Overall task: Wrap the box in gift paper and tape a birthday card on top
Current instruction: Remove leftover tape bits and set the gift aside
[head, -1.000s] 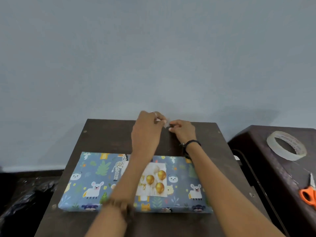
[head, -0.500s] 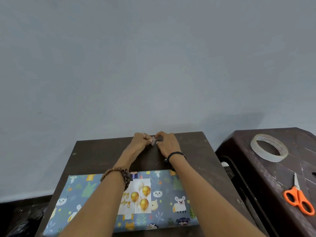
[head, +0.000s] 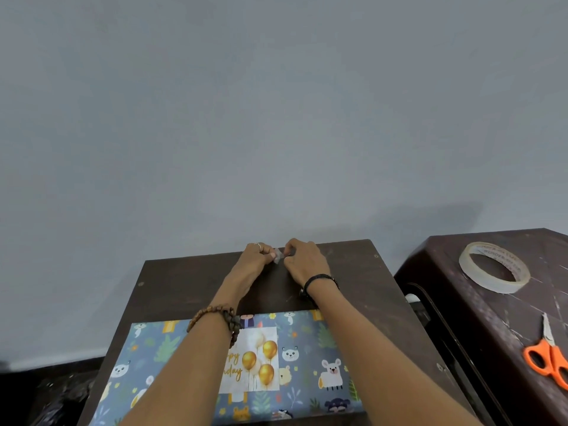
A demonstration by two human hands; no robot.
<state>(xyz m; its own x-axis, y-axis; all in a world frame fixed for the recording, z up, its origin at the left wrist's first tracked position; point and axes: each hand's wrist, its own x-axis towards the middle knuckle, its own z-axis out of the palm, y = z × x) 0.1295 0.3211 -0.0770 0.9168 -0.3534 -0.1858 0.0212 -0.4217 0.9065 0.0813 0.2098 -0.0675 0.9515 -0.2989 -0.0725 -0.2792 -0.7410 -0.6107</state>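
Observation:
The box (head: 310, 367), wrapped in blue animal-print paper, lies flat at the near side of the dark table (head: 362, 290). A white birthday card (head: 255, 361) with gold balloons rests on top of it, partly hidden by my left forearm. Beyond the box, near the table's far edge, my left hand (head: 255, 262) and my right hand (head: 304, 262) meet. Together they pinch a small piece of clear tape (head: 279, 256) between their fingertips.
A second dark table (head: 491, 321) stands to the right, carrying a roll of clear tape (head: 495, 267) and orange-handled scissors (head: 548, 355). A grey wall rises behind. Dark crumpled plastic (head: 61, 398) lies on the floor at lower left.
The camera tilted up, so the box sits lower in view. Both hands stayed together at the table's far edge, still working the small tape piece.

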